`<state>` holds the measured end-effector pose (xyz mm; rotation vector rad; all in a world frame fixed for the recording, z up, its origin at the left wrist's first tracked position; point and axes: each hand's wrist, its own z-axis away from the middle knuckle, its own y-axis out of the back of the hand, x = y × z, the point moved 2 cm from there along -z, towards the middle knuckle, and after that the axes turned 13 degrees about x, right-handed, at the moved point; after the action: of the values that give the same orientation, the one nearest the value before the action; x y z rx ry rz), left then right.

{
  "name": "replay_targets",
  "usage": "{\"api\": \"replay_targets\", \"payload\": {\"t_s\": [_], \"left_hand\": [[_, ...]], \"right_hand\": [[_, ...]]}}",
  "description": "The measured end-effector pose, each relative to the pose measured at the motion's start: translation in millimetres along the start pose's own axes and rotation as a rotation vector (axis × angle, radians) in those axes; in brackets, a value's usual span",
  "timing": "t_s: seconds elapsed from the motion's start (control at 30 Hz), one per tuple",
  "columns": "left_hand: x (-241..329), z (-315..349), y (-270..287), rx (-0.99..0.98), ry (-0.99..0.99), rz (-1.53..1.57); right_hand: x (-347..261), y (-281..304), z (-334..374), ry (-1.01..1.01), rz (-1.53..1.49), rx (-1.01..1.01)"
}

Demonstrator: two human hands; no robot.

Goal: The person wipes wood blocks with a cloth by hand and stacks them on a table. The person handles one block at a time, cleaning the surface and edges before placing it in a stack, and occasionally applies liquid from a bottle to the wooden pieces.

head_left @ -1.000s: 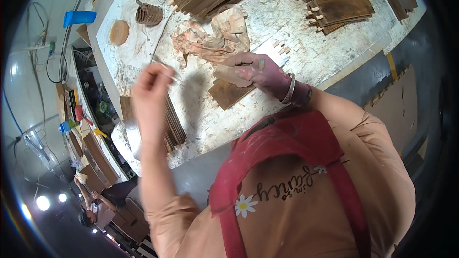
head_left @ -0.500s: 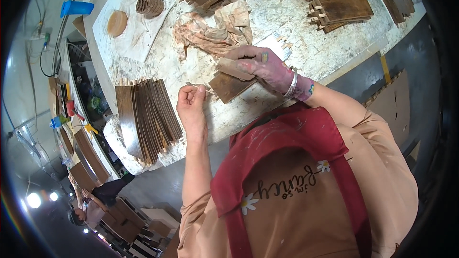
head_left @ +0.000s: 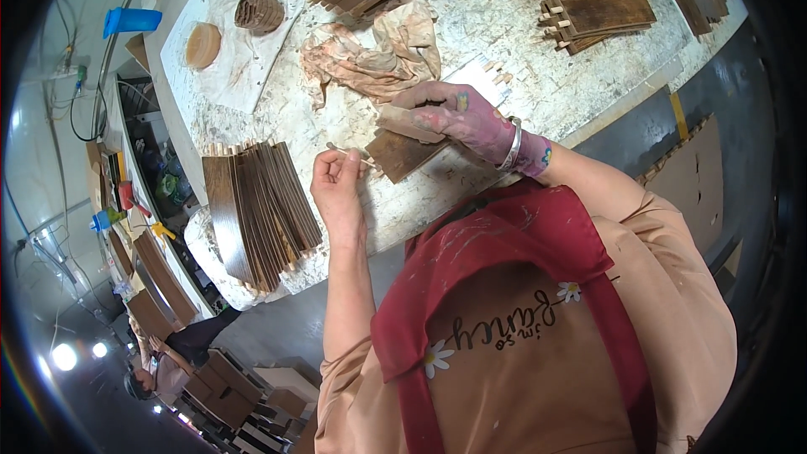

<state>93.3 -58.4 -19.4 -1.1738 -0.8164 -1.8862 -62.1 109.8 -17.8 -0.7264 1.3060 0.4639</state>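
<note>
Dark brown curved wooden slat pinned flat on white paint-spattered desk under right hand, grip pressed together on tan pad. Thin pale wooden stick pinched in left hand at slat's 9 o'clock edge. Fanned stack of dark slats at 9 o'clock judged finished; piles of dark slats at 12 o'clock judged pending.

I see a dark red, paint-flecked apron over a tan short-sleeved shirt, a small white daisy printed on the chest. The right hand is stain-smeared, with a silver bangle at the wrist; the left hand is bare.
</note>
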Motion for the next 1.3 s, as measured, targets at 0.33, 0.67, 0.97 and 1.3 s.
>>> {"api": "replay_targets", "payload": {"t_s": [0.33,0.67,0.97,1.3], "left_hand": [[5,-20,-3,0.051,0.006,0.067],[-2,-26,-3,0.043,0.015,0.088],[69,-46,-54,-0.169,-0.179,0.006],[62,-56,-167,-0.725,-0.22,-0.415]], "right_hand": [[8,1,0,-0.015,-0.024,0.005],[10,-2,1,-0.092,-0.11,-0.005],[1,-11,9,0.094,0.104,-0.066],[20,-10,10,0.183,0.031,-0.071]]}}
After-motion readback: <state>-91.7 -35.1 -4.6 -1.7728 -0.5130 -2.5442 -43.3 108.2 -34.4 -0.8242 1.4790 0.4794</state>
